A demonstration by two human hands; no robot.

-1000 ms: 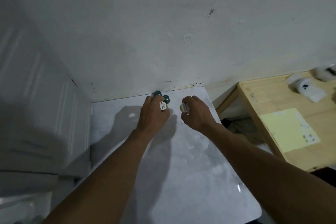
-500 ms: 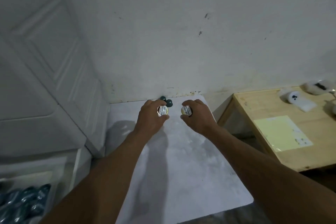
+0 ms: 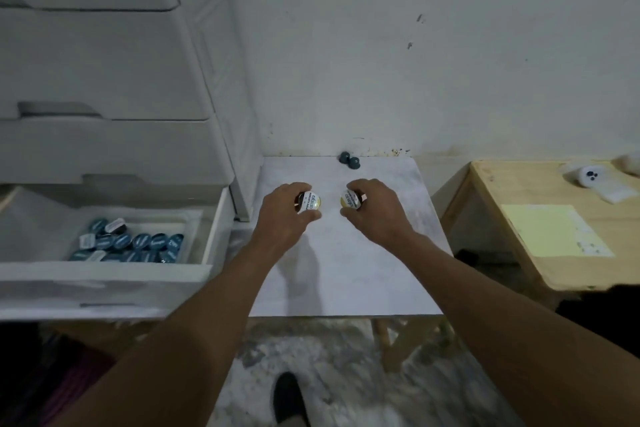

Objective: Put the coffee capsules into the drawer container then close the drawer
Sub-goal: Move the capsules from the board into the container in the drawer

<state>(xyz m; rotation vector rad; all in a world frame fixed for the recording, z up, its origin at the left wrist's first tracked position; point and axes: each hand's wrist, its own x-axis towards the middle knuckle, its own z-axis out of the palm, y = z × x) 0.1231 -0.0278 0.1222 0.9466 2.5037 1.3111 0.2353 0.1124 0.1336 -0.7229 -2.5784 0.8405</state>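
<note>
now each hand holds one coffee capsule. the left hand has its fingers curled around a capsule with a white and gold lid, and the lid faces up at us. the right hand grips a second capsule the same way. both hands are above the white worktop, close to each other but not touching.

the open drawer is far out to the left of the left hand and a bit lower. lots of blue capsules already sit in its white tray. two dark capsules wait on the worktop past both hands, near the wall.

i think the step now is to carry these two over to the drawer. to do it well, keep the fingers snug, because the capsules are small and smooth and could slip out. move the left hand first, since it is nearer the drawer. bring the right hand after it, so the arms do not bump. lift over the drawer's side wall, not into it. go low over the tray, then let go, so the capsules do not bounce out. aim for a bare spot beside the blue ones. after that, go back for the two dark ones. the drawer should stay open until those are in too.
</note>
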